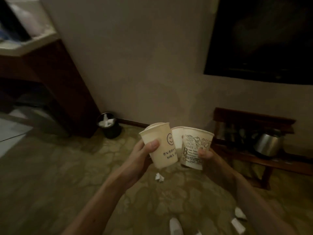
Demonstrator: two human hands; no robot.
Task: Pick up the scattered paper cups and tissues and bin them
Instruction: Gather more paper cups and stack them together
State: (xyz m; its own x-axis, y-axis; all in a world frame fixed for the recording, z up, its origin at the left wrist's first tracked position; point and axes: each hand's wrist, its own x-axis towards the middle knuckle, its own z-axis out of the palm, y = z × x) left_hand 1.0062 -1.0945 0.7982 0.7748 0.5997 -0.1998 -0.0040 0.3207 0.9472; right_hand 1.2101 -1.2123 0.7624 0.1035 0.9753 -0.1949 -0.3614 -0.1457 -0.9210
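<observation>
A dim room: patterned carpet (50, 184), a beige wall (144, 65) with a dark television (262, 39), a dark wooden cabinet (67, 90) on the left and a low bench (250, 119) bearing a metal kettle (268, 145) on the right. A black bin (112, 131) stands at the wall beside the cabinet, with white tissues (105, 122) inside it.

The left hand (144, 153) grips a smiley cup (160, 146), fingers curled round it. The right hand (208, 155) likewise clasps a printed cup (193, 150). A third cup (177, 138) shows between them (which hand holds it is unclear). A crumpled tissue (159, 177) lies on the carpet below, with more scraps (239, 216) nearer the person.
</observation>
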